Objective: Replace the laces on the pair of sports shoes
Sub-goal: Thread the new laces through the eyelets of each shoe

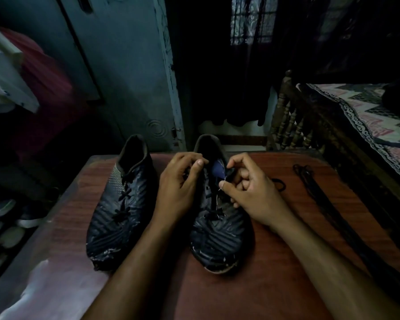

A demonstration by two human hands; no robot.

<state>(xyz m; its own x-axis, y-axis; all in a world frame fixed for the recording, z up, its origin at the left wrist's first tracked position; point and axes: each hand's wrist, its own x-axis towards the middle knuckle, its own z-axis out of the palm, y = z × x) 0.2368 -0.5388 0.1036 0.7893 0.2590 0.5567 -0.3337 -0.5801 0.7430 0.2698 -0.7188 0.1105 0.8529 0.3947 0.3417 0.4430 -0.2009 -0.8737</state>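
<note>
On the reddish-brown wooden surface (275, 285), the right-hand dark ribbed sports shoe (219, 236) lies under both hands: the left hand (180, 183) pinches its upper eyelet edge, and the right hand (247, 188) pinches a thin pale thread beside the blue tongue (217, 169). That frayed thread could snag or snap if tugged. The spare black laces (310, 179) lie right of this shoe, well apart from the hands.
</note>
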